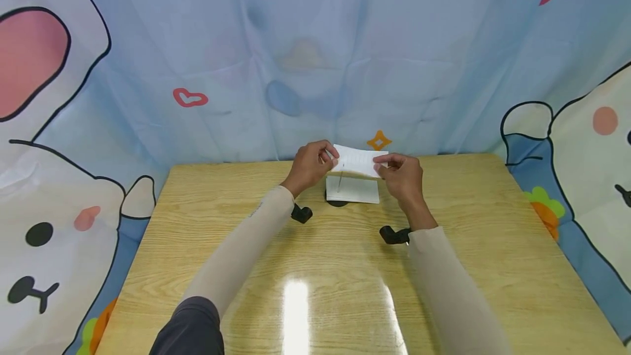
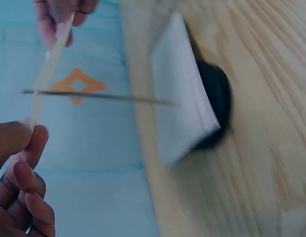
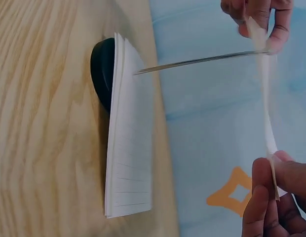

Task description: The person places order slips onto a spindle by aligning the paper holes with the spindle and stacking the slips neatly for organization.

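A paper slip (image 1: 360, 160) is stretched level between my two hands. My left hand (image 1: 310, 164) pinches its left end between thumb and fingers; my right hand (image 1: 403, 177) pinches the right end the same way. Below it stands a bill spike, a thin metal spike (image 2: 108, 96) on a round black base (image 3: 99, 74). The spike meets the slip nearer my left hand, and in the left wrist view its tip shows just past the paper. A stack of white paper slips (image 1: 352, 189), some with printed lines, sits low on the spike, covering much of the base.
The wooden table (image 1: 236, 223) ends just behind the bill spike. A blue printed curtain (image 1: 315, 70) hangs along that back edge. Black wrist camera mounts (image 1: 394, 235) stick inward from both forearms, above the table.
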The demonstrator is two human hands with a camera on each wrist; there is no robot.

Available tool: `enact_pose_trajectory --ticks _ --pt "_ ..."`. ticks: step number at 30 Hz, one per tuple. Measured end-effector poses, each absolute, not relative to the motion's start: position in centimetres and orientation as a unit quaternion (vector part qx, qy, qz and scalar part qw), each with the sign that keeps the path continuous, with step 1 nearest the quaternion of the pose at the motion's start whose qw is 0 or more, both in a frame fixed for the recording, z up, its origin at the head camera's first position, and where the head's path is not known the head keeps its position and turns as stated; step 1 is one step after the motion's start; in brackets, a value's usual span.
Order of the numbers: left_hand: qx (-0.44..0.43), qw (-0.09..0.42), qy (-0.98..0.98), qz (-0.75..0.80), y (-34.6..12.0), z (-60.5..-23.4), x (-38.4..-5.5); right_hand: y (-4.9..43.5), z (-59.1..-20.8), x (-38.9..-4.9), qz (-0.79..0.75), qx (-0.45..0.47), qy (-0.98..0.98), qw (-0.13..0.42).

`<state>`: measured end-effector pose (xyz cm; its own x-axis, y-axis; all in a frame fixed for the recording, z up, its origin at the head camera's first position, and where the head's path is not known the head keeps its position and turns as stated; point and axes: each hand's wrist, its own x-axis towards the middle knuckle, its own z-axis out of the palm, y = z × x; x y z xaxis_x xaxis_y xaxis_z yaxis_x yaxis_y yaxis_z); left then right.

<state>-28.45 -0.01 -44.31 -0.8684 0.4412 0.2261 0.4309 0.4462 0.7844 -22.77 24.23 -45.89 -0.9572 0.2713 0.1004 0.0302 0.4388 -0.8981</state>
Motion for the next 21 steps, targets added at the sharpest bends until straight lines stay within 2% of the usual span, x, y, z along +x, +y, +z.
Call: enact_pose_trajectory --ticks 21 --pt "0.218 0.012 0.870 0.441 -0.4 -48.5 -28.2 23.7 -48.6 -23.1 0.493 -0.085 -0.860 0.099"
